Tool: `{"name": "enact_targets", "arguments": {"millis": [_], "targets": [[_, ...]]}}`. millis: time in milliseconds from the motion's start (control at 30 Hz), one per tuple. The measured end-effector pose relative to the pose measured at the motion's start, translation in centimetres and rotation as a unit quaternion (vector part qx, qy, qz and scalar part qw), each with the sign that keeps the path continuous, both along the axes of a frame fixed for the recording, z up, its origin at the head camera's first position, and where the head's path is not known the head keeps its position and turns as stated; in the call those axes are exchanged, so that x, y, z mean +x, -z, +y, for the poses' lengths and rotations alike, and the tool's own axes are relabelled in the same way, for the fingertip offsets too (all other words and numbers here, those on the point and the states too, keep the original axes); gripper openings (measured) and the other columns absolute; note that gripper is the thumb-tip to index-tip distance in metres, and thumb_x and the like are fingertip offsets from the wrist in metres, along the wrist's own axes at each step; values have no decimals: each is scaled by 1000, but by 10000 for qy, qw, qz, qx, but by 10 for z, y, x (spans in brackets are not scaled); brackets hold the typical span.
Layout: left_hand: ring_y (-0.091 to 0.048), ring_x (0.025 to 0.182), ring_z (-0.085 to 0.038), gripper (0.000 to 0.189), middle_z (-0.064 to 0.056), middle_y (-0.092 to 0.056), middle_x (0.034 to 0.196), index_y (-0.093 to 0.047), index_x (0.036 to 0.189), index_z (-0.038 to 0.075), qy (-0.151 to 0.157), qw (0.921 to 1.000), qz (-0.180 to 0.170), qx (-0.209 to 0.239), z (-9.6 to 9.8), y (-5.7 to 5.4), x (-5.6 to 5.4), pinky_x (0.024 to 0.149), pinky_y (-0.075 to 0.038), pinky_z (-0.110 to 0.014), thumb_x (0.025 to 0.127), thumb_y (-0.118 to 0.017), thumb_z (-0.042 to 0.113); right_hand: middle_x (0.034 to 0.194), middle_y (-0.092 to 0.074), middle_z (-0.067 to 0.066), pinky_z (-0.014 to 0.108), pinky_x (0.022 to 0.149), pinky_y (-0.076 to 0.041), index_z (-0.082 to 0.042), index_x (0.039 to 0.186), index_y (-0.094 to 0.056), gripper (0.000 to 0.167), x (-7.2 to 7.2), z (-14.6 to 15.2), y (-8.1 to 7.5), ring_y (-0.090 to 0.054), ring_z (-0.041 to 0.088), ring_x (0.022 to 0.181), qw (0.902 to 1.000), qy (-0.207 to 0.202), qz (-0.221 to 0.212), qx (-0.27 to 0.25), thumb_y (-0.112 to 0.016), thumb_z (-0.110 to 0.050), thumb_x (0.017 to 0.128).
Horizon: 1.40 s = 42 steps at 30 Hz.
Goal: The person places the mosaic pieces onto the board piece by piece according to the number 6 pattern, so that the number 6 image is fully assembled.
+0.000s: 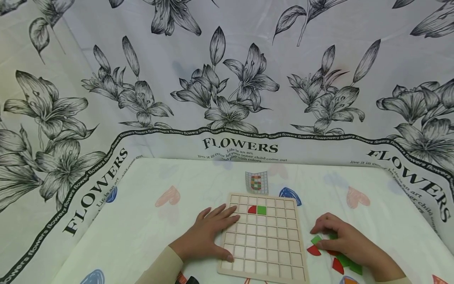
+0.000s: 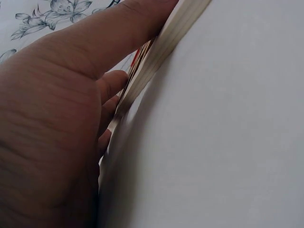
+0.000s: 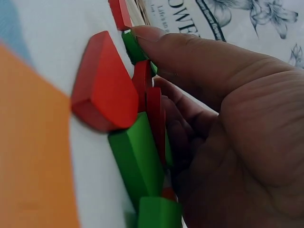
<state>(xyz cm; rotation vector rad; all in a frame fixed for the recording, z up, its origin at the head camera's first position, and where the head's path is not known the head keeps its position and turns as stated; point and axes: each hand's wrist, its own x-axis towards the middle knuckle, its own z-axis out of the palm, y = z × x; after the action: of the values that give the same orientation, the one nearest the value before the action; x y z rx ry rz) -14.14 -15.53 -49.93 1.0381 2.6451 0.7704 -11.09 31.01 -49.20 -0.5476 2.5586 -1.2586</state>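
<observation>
A wooden grid board (image 1: 260,252) lies on the table in the head view. In its upper rows sit a red quarter-round piece (image 1: 252,210) and, touching it on the right, a green square (image 1: 261,210). My left hand (image 1: 203,234) rests along the board's left edge with fingers spread. Right of the board, my right hand (image 1: 349,240) is over a loose pile of red and green pieces, thumb and forefinger apart. Its thumb touches a small green piece (image 3: 134,46) in the right wrist view. Close by lie a red rounded piece (image 3: 104,85) and a green block (image 3: 137,156). The palm hides part of the pile.
Behind the board lies a small card (image 1: 257,182) printed with a red, green and orange grid pattern. A dark object (image 1: 192,280) shows at the bottom edge, near the left sleeve (image 1: 161,268). A flower-printed curtain (image 1: 227,146) stands behind the table.
</observation>
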Motion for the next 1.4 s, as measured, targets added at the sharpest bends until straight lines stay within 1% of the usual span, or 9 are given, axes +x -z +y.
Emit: {"name": "enact_targets", "arguments": {"millis": [133,267,533,633,800,967,1067,1233,1400], "targets": [[-13,165,-24,111,11,-25,178,-43,170,29,3,10000,-10,-1,0,0,0,126,-7,-66,79,-82,78,118,-62,-3,22,90,-49,-29,105,-77,13,1,-2,1,-57,11,110,10000,19,-9,-51,-83,-21,98],[-12,165,-23,111,13,-24,178,-43,170,29,5,10000,-11,-10,-1,1,0,126,-6,-66,79,-82,79,113,-62,-4,21,88,-48,-28,101,-74,13,2,-4,1,-58,12,107,9999,16,84,-51,-84,-20,97],[-12,165,-23,112,13,-23,178,-42,171,30,18,10000,6,-24,0,1,-1,126,-7,-65,79,-81,80,109,-61,-6,22,89,-48,-27,98,-72,15,1,-8,-3,-56,10,105,9982,306,-20,524,-87,-27,94],[-12,165,-22,112,13,-23,178,-42,171,30,11,10000,-1,-55,0,0,-1,126,-7,-65,79,-81,80,106,-59,-5,24,85,-49,-23,97,-71,16,2,-9,-4,-56,9,101,9973,347,-84,640,-87,-26,94],[-12,165,-22,112,13,-23,178,-42,171,30,-6,10000,-56,-61,0,-1,-1,126,-6,-66,79,-81,79,101,-57,-2,27,78,-48,-18,95,-68,21,2,-10,-5,-55,11,93,9969,370,-242,644,-88,-20,92],[-12,165,-21,112,14,-23,178,-41,171,30,-14,10000,-48,-63,0,1,-1,126,-6,-65,78,-81,80,85,-58,0,29,69,-46,-16,96,-65,26,2,-12,-9,-56,14,80,9943,588,-488,743,-88,-26,92],[-12,165,-20,112,14,-23,178,-41,171,31,-19,10000,-50,-67,0,1,-2,126,-6,-64,78,-80,81,81,-60,1,29,67,-47,-16,98,-66,25,3,-13,-10,-58,16,76,9933,762,-523,699,-88,-27,93],[-11,165,-20,112,15,-23,178,-41,171,32,-15,10000,-72,-61,0,1,-2,127,-5,-64,78,-80,81,84,-65,0,29,69,-52,-15,103,-71,20,3,-14,-9,-62,17,77,9912,1088,-431,610,-86,-24,95],[-11,165,-19,112,16,-22,178,-41,171,32,-21,10000,-60,-59,-1,3,-2,126,-5,-65,78,-79,83,93,-68,-3,28,74,-53,-15,110,-75,16,0,-16,-12,-61,18,84,9880,1350,-279,703,-84,-19,97]]}}
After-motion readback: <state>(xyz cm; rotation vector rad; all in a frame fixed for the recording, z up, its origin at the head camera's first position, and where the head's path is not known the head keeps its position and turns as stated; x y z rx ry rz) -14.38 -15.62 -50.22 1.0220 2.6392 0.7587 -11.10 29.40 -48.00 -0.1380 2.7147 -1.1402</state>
